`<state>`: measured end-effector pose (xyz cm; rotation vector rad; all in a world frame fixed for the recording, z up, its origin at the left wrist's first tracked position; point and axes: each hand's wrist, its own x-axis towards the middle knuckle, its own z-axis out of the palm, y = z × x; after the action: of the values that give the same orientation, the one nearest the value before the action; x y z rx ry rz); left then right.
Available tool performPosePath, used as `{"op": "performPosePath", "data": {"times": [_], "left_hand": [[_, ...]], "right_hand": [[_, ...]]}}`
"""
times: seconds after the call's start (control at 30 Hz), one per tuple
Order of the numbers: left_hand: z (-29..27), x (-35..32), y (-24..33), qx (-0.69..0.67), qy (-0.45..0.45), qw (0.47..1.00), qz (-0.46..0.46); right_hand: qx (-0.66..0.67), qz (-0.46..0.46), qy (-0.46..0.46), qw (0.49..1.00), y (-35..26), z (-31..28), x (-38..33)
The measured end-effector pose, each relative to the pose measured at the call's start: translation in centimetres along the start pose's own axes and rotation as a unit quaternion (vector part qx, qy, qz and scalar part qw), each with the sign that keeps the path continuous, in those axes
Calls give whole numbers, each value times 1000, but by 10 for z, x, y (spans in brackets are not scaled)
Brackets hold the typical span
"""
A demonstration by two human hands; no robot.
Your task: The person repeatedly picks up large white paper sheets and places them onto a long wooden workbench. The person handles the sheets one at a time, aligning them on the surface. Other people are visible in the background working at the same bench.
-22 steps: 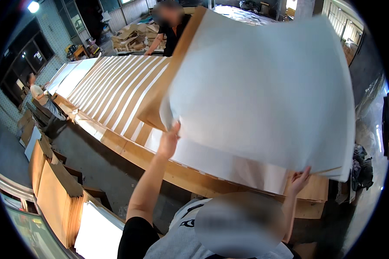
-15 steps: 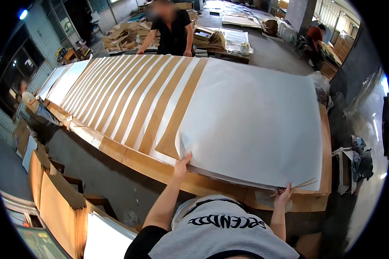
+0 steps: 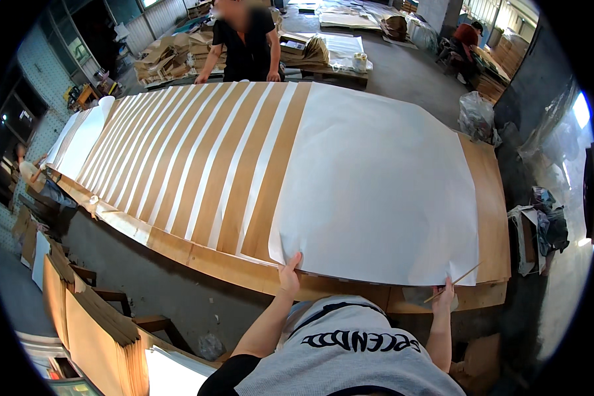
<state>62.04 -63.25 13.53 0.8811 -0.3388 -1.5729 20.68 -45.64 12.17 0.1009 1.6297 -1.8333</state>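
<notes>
A large white sheet [image 3: 376, 191] lies over the right part of the long table, its surface slightly rippled. My left hand [image 3: 289, 273] pinches its near left corner, thumb on top, where the paper curls up a little. At the near right corner my right hand [image 3: 444, 294] grips the same sheet's edge, and a thin stick [image 3: 465, 274] sticks out from between its fingers. Left of the sheet, brown and white sheets overlap like stairs, with a brown strip [image 3: 265, 218] closest to it. Brown board [image 3: 487, 204] shows beyond the right edge.
Across the table a person in black [image 3: 244, 46] stands with both hands at its far edge. Another person [image 3: 30, 173] is at the far left end. Stacked brown boards [image 3: 99, 317] stand at lower left. Crumpled plastic [image 3: 476, 117] and a box [image 3: 528, 237] lie to the right.
The white sheet has shifted left over the pile, baring more brown board on its right. Both hands moved with its near corners. My view has turned slightly.
</notes>
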Motion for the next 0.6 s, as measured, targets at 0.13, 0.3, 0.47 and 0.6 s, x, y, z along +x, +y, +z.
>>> {"op": "performPosePath", "data": {"times": [0.13, 0.3, 0.47, 0.6], "left_hand": [[8, -7, 6, -26, -3, 1000, -12], [3, -4, 1, -58, 15, 998, -23], [-8, 1, -11, -63, 18, 998, -19], [-23, 7, -21, -28, 29, 999, 3]], "right_hand": [[-1, -1, 6, 1000, 7, -10, 9], [-19, 1, 4, 1000, 1, -4, 4], [-47, 2, 1, 999, -2, -5, 6], [-44, -5, -18, 999, 3, -6, 18]]}}
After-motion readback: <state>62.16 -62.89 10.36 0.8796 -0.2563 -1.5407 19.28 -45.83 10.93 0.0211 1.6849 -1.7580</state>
